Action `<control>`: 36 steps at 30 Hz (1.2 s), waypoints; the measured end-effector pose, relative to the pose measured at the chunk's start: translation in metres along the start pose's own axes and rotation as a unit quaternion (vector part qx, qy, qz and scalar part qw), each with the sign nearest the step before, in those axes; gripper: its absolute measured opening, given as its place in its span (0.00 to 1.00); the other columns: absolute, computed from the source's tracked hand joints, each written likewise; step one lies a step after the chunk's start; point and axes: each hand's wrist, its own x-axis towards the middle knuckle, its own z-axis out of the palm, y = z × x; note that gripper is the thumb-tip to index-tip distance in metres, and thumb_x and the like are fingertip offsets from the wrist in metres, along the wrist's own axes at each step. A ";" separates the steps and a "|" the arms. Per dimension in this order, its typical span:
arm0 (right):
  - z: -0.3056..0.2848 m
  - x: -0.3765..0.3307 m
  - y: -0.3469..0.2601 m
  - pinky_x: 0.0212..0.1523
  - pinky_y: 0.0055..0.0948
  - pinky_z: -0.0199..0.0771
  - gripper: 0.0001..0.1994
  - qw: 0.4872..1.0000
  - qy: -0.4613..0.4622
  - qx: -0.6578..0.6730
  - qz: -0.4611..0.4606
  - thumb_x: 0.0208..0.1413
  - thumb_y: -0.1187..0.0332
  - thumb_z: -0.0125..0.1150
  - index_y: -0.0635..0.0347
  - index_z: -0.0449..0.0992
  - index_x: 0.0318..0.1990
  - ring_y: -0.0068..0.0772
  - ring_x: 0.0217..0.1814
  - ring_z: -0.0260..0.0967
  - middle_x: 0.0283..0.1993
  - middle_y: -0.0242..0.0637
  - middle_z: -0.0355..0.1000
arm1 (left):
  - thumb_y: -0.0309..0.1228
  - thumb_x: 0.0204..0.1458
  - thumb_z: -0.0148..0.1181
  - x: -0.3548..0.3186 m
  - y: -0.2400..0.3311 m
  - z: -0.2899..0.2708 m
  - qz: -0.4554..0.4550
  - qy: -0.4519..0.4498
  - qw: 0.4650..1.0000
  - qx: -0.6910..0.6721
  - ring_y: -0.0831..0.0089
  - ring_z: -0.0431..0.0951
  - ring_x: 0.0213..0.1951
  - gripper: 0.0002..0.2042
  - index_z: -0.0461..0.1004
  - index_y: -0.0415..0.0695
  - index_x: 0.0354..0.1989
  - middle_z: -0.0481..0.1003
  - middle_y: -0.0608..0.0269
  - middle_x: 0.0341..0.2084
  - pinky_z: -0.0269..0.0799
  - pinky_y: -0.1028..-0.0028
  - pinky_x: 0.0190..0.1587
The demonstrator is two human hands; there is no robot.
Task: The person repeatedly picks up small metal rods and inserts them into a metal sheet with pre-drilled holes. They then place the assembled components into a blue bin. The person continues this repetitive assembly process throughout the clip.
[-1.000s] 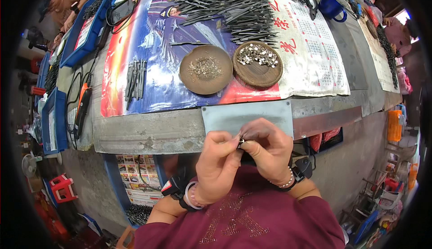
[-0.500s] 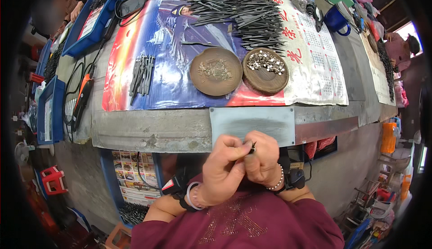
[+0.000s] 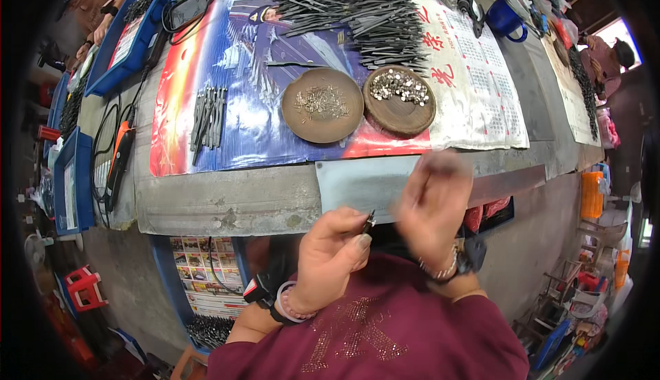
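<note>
My left hand (image 3: 331, 260) is closed, thumb and fingertips pinching a small dark piece with a thin pointed tip (image 3: 370, 222); most of it is hidden in the grip. My right hand (image 3: 436, 205) is raised apart from it, over the right end of a pale metal plate (image 3: 350, 191) on the bench edge. Motion smears its fingers, so whether they hold anything is unclear. Beyond are two round brown dishes. The left dish (image 3: 299, 122) bears tiny thin metal pins (image 3: 322, 101); the right dish (image 3: 399, 119) bears small shiny silver pieces (image 3: 399, 88).
Slim black strips (image 3: 385, 26) lie heaped on the poster-covered bench, with a smaller bundle (image 3: 208, 120) at left. Blue trays (image 3: 75, 181) and an orange-black corded tool (image 3: 122, 157) stand left; a blue mug (image 3: 505, 19) is at far right. Other people work at both far sides.
My right hand has let go of the small dark piece and moved right and forward, now blurred. My left hand keeps its pinch, slightly lower and further left. The view has shifted a little.
</note>
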 end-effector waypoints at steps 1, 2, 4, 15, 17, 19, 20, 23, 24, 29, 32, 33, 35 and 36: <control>0.000 -0.001 0.001 0.28 0.17 0.58 0.32 0.993 -0.094 -0.023 -0.072 0.39 0.75 0.71 0.63 0.58 0.52 0.17 0.28 0.56 0.36 0.33 0.60 | 0.13 0.56 0.50 -0.003 -0.001 0.002 -0.006 0.072 0.992 0.099 0.82 0.66 0.28 0.13 0.68 0.37 0.49 0.66 0.61 0.43 0.61 0.82 0.26; 0.001 -0.005 0.000 0.28 0.17 0.58 0.32 0.971 -0.180 -0.027 -0.156 0.39 0.75 0.71 0.62 0.58 0.52 0.17 0.28 0.56 0.36 0.32 0.60 | 0.13 0.56 0.50 -0.004 -0.002 0.003 -0.006 0.060 0.996 0.067 0.82 0.66 0.27 0.13 0.68 0.37 0.49 0.67 0.60 0.43 0.62 0.81 0.26; 0.003 -0.004 0.002 0.29 0.20 0.62 0.31 0.987 -0.034 0.031 0.154 0.41 0.82 0.68 0.61 0.56 0.52 0.21 0.31 0.60 0.47 0.38 0.58 | 0.12 0.56 0.50 -0.002 -0.002 0.002 -0.007 0.031 0.999 -0.015 0.82 0.66 0.27 0.13 0.68 0.38 0.48 0.67 0.60 0.43 0.62 0.81 0.26; -0.008 -0.006 0.006 0.30 0.21 0.60 0.33 0.986 -0.149 -0.068 -0.036 0.40 0.70 0.74 0.61 0.60 0.53 0.19 0.32 0.56 0.44 0.34 0.60 | 0.20 0.58 0.52 -0.004 0.005 0.007 -0.156 0.095 0.983 -0.016 0.80 0.62 0.23 0.05 0.69 0.45 0.40 0.71 0.64 0.36 0.56 0.81 0.23; -0.019 -0.001 0.010 0.31 0.19 0.59 0.30 0.996 -0.048 0.014 0.073 0.43 0.71 0.72 0.61 0.60 0.52 0.18 0.32 0.55 0.43 0.35 0.60 | 0.19 0.58 0.51 -0.001 0.007 0.005 -0.151 0.050 0.986 -0.055 0.79 0.63 0.23 0.06 0.69 0.43 0.41 0.71 0.62 0.36 0.58 0.81 0.24; -0.037 0.001 0.013 0.32 0.18 0.59 0.27 0.997 0.016 0.069 0.032 0.46 0.72 0.70 0.62 0.60 0.50 0.18 0.32 0.55 0.43 0.34 0.60 | 0.19 0.58 0.50 -0.001 0.010 0.002 -0.151 0.054 0.986 -0.035 0.79 0.64 0.23 0.06 0.69 0.41 0.42 0.71 0.60 0.37 0.59 0.80 0.24; -0.050 0.000 0.014 0.33 0.19 0.60 0.24 0.998 -0.014 0.058 0.016 0.48 0.71 0.69 0.63 0.61 0.49 0.19 0.33 0.56 0.44 0.35 0.60 | 0.19 0.59 0.50 -0.003 0.013 0.001 -0.145 0.067 0.987 0.006 0.79 0.64 0.23 0.07 0.69 0.41 0.43 0.72 0.59 0.38 0.59 0.80 0.24; -0.076 -0.006 0.018 0.34 0.19 0.62 0.14 0.999 -0.039 -0.030 0.017 0.53 0.71 0.65 0.65 0.66 0.42 0.20 0.33 0.58 0.40 0.35 0.63 | 0.18 0.60 0.46 0.004 0.024 -0.007 -0.106 0.063 0.983 0.133 0.79 0.66 0.25 0.09 0.70 0.37 0.47 0.72 0.61 0.40 0.61 0.80 0.25; -0.083 -0.009 0.020 0.34 0.20 0.62 0.12 0.997 -0.045 -0.060 0.026 0.54 0.72 0.63 0.66 0.67 0.40 0.21 0.32 0.59 0.38 0.35 0.63 | 0.19 0.61 0.47 0.008 0.028 -0.009 -0.105 0.051 0.980 0.162 0.81 0.68 0.26 0.09 0.70 0.36 0.47 0.73 0.61 0.41 0.62 0.82 0.26; -0.099 -0.018 0.029 0.31 0.21 0.63 0.06 0.994 -0.020 -0.107 0.012 0.56 0.75 0.60 0.67 0.69 0.34 0.23 0.30 0.60 0.31 0.35 0.66 | 0.19 0.59 0.50 0.035 0.041 -0.004 -0.101 -0.032 0.878 0.467 0.81 0.70 0.29 0.10 0.72 0.34 0.47 0.74 0.58 0.40 0.65 0.83 0.31; -0.101 -0.018 0.032 0.30 0.22 0.63 0.06 0.992 -0.011 -0.124 -0.006 0.55 0.75 0.60 0.67 0.69 0.33 0.25 0.29 0.61 0.30 0.37 0.67 | 0.15 0.53 0.52 0.058 0.035 0.004 -0.046 -0.111 0.787 0.605 0.75 0.73 0.32 0.13 0.74 0.35 0.47 0.74 0.59 0.35 0.68 0.79 0.36; -0.102 -0.017 0.033 0.30 0.22 0.63 0.06 0.992 -0.011 -0.126 -0.015 0.55 0.76 0.60 0.67 0.69 0.33 0.26 0.28 0.61 0.30 0.38 0.67 | 0.15 0.52 0.53 0.066 0.030 0.006 0.001 -0.147 0.755 0.639 0.72 0.74 0.32 0.13 0.75 0.35 0.46 0.74 0.58 0.34 0.68 0.78 0.36; -0.103 -0.016 0.034 0.29 0.23 0.63 0.06 0.992 -0.018 -0.126 -0.017 0.54 0.75 0.61 0.66 0.69 0.33 0.27 0.27 0.62 0.30 0.38 0.67 | 0.15 0.50 0.55 0.078 0.023 0.010 0.046 -0.191 0.704 0.683 0.66 0.75 0.33 0.13 0.76 0.36 0.44 0.73 0.56 0.32 0.69 0.75 0.37; -0.103 -0.015 0.034 0.28 0.23 0.63 0.06 0.991 -0.017 -0.129 -0.031 0.54 0.75 0.61 0.66 0.69 0.33 0.27 0.27 0.62 0.30 0.38 0.68 | 0.15 0.49 0.56 0.082 0.021 0.012 0.043 -0.198 0.688 0.697 0.64 0.75 0.33 0.13 0.76 0.37 0.44 0.73 0.55 0.32 0.70 0.74 0.37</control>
